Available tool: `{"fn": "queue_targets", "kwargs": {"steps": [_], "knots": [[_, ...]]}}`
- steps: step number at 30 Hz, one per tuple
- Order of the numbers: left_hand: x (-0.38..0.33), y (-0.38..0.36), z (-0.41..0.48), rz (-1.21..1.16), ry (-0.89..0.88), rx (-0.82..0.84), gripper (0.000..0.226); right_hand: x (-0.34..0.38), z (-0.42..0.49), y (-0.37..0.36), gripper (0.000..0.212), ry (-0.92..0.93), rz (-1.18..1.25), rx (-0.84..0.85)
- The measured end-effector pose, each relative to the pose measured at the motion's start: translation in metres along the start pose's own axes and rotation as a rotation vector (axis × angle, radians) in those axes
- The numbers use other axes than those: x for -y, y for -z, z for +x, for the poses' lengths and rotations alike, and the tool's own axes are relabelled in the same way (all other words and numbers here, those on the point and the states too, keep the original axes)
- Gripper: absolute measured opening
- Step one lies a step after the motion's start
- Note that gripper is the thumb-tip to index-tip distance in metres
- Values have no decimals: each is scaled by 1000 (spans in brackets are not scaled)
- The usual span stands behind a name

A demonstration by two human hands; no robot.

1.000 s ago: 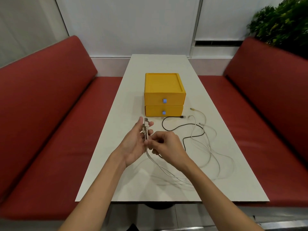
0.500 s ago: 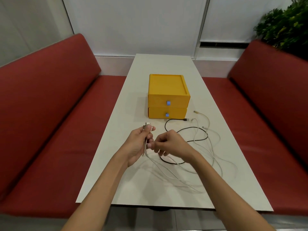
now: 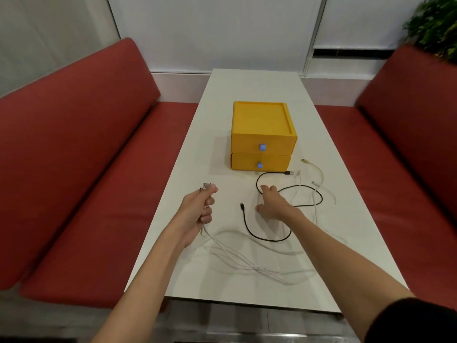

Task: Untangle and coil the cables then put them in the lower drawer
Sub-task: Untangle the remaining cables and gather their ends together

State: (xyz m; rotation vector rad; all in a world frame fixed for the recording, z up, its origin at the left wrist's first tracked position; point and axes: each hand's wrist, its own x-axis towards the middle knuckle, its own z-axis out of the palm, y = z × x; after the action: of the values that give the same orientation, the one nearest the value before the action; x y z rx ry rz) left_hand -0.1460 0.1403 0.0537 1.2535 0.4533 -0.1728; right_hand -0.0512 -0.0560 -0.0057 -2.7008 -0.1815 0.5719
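Red benches [image 3: 74, 157] flank a long white counter [image 3: 222, 100]. Yellow two-drawer box [image 3: 262, 137] sits mid-counter, both drawers closed, blue pulls; lower drawer [image 3: 272, 164] at the bottom. No readable writing or brand anywhere. White cables [image 3: 237, 261] sprawl loose across the near counter, tangled with a black cable [image 3: 262, 237] looping toward the box. Left hand [image 3: 197, 209] is fisted around white cable ends, plugs sticking up. Right hand [image 3: 272, 204] is spread, fingers apart, over the black cable, gripping nothing.
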Motion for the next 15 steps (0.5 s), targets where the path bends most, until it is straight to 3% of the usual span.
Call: {"fn": "queue_targets", "kwargs": {"steps": [9, 15], "knots": [[-1, -4, 0, -34, 2, 48, 18, 0, -22, -27, 30, 33, -91, -114], [1, -8, -4, -19, -10, 87, 19, 3, -16, -21, 38, -81, -95, -133]]}}
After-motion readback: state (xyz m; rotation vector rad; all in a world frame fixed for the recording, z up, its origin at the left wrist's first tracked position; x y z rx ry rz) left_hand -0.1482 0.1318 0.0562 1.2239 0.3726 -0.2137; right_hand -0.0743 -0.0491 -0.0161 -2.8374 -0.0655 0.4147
